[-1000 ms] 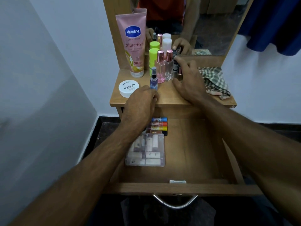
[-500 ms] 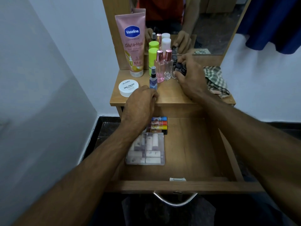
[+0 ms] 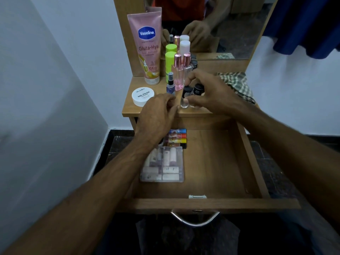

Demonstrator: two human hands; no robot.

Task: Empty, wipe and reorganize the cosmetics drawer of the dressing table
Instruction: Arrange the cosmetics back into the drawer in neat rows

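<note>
So the drawer (image 3: pixel 211 162) sits open right below, roomy on its right side. Right hand (image 3: pixel 215 92) pinches two upright little bottles (image 3: pixel 184 97) over the tabletop edge. Left hand (image 3: pixel 156 115), loosely curled and empty, rests beside them.

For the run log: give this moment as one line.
stage: refilling drawer | right hand: pinches two small black-capped bottles | left hand: rests curled at tabletop edge | in drawer: clear case, tubes
</note>
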